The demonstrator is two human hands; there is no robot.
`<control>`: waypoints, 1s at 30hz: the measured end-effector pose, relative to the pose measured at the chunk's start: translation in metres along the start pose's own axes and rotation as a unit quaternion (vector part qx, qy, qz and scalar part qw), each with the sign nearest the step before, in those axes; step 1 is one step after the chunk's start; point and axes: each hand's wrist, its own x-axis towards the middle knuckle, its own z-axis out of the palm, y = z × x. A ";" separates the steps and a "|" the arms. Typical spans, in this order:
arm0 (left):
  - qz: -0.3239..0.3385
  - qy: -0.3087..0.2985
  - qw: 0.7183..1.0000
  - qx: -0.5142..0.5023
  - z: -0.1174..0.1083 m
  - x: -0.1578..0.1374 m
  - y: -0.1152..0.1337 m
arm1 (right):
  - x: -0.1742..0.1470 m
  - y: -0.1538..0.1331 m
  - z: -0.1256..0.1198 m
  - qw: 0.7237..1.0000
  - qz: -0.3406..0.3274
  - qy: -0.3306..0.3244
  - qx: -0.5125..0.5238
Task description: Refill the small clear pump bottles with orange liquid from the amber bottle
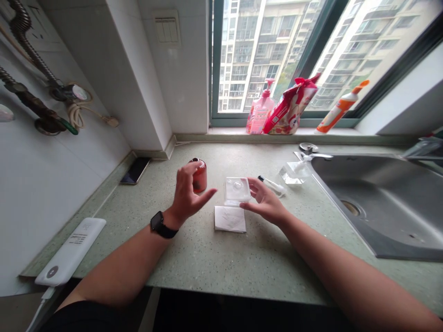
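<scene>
My left hand [188, 191] is raised over the counter with its thumb stretched out and its fingers apart. Just behind its fingers stands a reddish-brown, see-through jar [200, 177], partly hidden; whether they touch cannot be told. A clear square container [237, 189] with a round mark on its upper face is at my right hand [265, 200]. The fingers lie along its right side and the thumb at its lower right corner. Directly in front of the container lies a folded white tissue [230, 219].
Right of the container lie a white, dark-tipped item [272, 186] and a clear pump bottle [294, 172] beside the steel sink [372, 246]. A phone [135, 170] and a white power bank [71, 251] lie left. Pink pump bottle [260, 113], red bag [294, 108] and orange bottle [337, 113] line the windowsill.
</scene>
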 end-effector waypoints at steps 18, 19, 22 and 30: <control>-0.220 -0.095 0.963 -0.122 0.016 -0.003 -0.024 | 0.008 0.000 -0.014 0.995 -0.015 0.098 -0.013; -0.199 -0.097 0.969 -0.110 0.015 -0.003 -0.021 | 0.008 0.000 -0.016 0.994 -0.016 0.106 -0.016; -0.135 -0.111 0.982 -0.071 0.013 -0.003 -0.015 | 0.009 0.001 -0.022 0.990 -0.022 0.136 -0.034; -0.104 -0.129 0.984 -0.071 0.016 -0.012 -0.013 | 0.009 -0.002 -0.029 0.985 -0.027 0.158 -0.069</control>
